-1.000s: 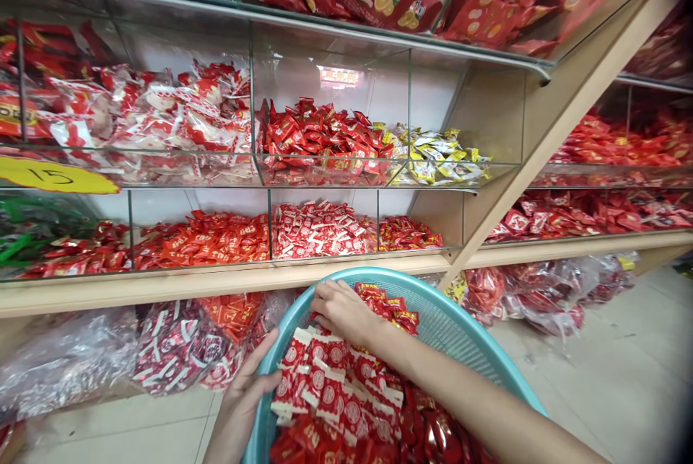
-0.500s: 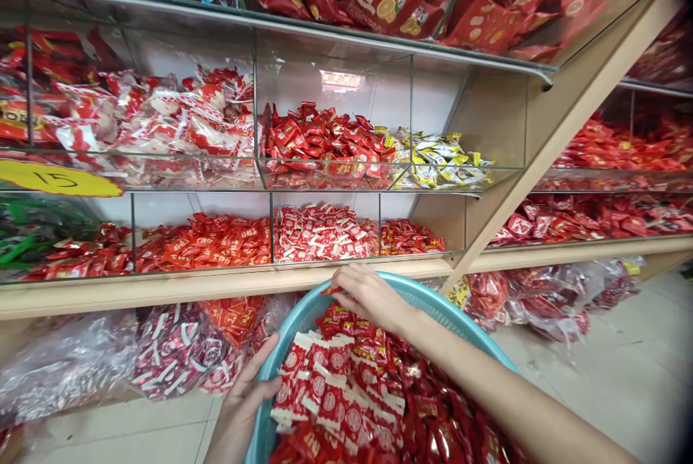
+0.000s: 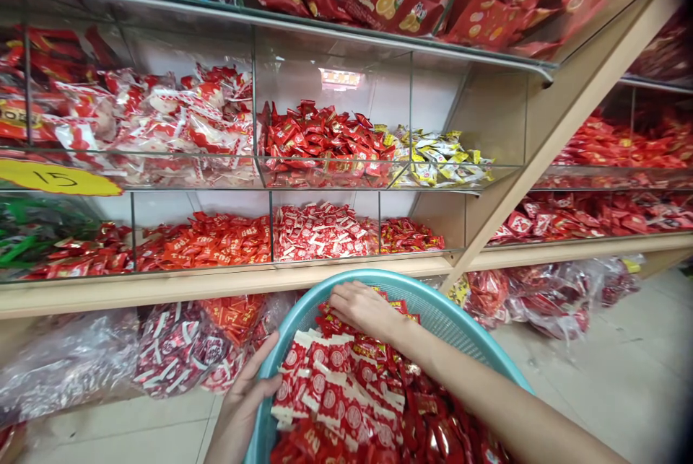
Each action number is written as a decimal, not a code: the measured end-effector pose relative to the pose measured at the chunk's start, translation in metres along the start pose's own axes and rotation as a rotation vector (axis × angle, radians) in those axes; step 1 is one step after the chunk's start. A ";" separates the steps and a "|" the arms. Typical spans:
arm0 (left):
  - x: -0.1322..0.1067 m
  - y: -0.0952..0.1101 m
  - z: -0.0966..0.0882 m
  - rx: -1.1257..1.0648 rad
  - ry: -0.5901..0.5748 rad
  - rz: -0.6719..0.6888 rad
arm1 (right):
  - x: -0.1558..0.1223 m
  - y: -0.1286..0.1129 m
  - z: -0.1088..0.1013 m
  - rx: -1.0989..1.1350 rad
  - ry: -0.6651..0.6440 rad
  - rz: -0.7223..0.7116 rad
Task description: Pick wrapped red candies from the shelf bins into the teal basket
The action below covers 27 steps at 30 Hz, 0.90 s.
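Note:
A turquoise plastic basket (image 3: 465,320) stands in front of the shelf, filled with wrapped candies. My left hand (image 3: 246,388) grips its left rim, thumb inside and fingers outside. Inside the far end of the basket, my right hand (image 3: 364,311) has its fingers curled down onto small red candy packets (image 3: 398,305); its fingertips are partly hidden among them. Nearer me lie red-and-white candy packets (image 3: 330,388) in a loose heap. Shiny dark red candies (image 3: 438,424) fill the right side, and orange-red packets (image 3: 308,446) lie at the near left.
Beyond the basket runs a wooden shelf edge (image 3: 162,288) with glass-divided bins of candy, including red-and-white packets (image 3: 325,229). A yellow price tag (image 3: 59,177) hangs at left. Clear plastic bags of candy (image 3: 178,348) sit under the shelf, and a slanting wooden upright (image 3: 563,110) stands at right.
My right hand has moved down and slightly toward me, from the basket's far rim to the packets inside. My left hand stays on the rim.

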State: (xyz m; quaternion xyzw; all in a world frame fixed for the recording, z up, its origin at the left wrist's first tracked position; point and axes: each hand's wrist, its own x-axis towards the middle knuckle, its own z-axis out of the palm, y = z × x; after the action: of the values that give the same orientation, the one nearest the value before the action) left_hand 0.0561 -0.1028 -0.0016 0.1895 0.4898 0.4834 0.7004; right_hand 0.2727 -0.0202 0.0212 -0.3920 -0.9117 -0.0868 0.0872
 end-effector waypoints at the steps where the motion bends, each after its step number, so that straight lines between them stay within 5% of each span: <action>1: 0.000 0.000 0.000 0.001 -0.004 -0.013 | 0.000 0.000 0.000 0.013 0.002 -0.008; 9: 0.001 0.001 -0.001 0.030 0.009 -0.018 | -0.002 0.019 -0.022 -0.056 0.059 -0.022; 19: -0.001 0.001 -0.002 0.043 0.043 -0.030 | -0.008 0.008 -0.008 0.000 0.015 -0.083; 23: 0.003 0.003 -0.002 0.067 0.076 -0.013 | -0.020 0.036 -0.039 0.156 0.222 0.033; 27: 0.003 0.002 -0.001 0.113 0.075 0.012 | -0.025 0.092 -0.055 0.216 0.445 0.343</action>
State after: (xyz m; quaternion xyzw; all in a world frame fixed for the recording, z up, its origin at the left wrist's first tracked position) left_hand 0.0541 -0.0992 -0.0018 0.2135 0.5408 0.4661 0.6668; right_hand 0.3625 0.0121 0.0773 -0.5000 -0.7947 -0.0571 0.3394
